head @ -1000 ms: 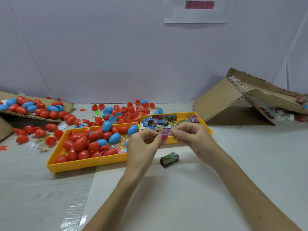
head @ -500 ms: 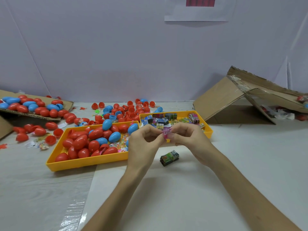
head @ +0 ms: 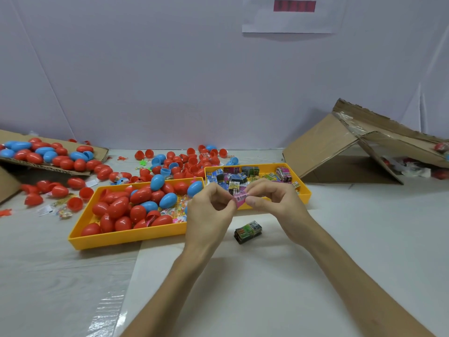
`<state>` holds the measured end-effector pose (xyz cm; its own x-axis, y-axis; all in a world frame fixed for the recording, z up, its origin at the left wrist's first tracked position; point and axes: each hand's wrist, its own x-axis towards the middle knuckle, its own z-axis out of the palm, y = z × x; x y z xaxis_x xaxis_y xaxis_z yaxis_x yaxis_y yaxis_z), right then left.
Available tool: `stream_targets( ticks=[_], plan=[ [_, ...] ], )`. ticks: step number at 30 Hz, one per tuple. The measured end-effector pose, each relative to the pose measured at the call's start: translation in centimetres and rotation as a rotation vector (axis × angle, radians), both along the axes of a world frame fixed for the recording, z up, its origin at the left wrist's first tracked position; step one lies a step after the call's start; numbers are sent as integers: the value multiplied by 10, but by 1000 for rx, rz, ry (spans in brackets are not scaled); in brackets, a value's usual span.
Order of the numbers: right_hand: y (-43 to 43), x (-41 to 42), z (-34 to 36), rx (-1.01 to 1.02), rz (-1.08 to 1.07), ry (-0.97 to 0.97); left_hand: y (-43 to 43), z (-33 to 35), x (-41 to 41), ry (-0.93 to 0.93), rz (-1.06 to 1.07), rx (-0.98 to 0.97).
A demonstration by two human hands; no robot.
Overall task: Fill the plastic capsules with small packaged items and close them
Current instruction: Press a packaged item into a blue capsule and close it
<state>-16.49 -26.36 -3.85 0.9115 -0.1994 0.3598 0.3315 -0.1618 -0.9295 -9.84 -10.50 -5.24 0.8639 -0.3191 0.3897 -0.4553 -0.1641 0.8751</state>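
Note:
A small pink packet is pinched between my left hand and my right hand, held just above the table in front of the trays. A dark green bundle of packets lies on the table below my hands. The left yellow tray holds several red and blue capsules. The right yellow tray holds several small printed packets.
Loose red and blue capsule halves are scattered behind the trays. A cardboard flap at the far left carries more capsules. A collapsed cardboard box stands at the right. Small clear packets lie left of the trays.
Both hands stay together on the pink packet, with the fingers shifting slightly on it. The view has tilted a little; nothing else has moved.

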Motion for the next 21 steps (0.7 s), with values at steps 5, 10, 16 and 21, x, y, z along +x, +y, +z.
stream_targets(
  ticks=[5,10,16,21],
  plan=[
    [1,-1,1,-45,16,3,-2,-2,-1,-97,-79,109],
    [-1,0,0,-8,-13,-1,-1,-3,-1,-155,-47,96],
    [-1,2,-3,30,-11,13,1,-1,2,-179,22,123],
    [-1,2,-5,37,5,-2,0,1,-1,-143,-10,98]
  ],
)
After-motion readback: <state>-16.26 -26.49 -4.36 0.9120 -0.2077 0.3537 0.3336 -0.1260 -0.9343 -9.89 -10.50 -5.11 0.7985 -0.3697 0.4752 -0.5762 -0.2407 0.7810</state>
